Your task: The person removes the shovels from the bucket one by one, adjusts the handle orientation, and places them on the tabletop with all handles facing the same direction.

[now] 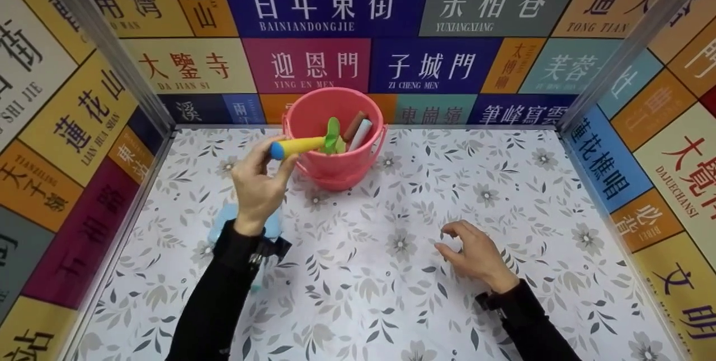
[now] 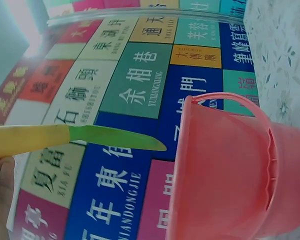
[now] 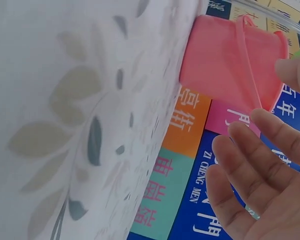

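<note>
The left hand point(image 1: 259, 184) grasps a smooth, rounded yellow-handled toy tool with a blue end and tapering green blade point(image 1: 305, 147) — the handle pinched between thumb and fingers, the blade pointing beyond them toward the mouth of a smooth pink plastic bucket point(image 1: 335, 173). The right hand point(image 1: 475, 252) is released, fingers loosely bent, above the white, leaf-and-flower-patterned tabletop point(image 1: 386, 294).

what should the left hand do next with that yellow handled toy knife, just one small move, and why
Probably lower the toy knife into the pink bucket: the left hand holds it by its yellow handle, the left wrist view shows the green blade higher than the bucket, and a brown rod and a pale rod are inside.
</note>
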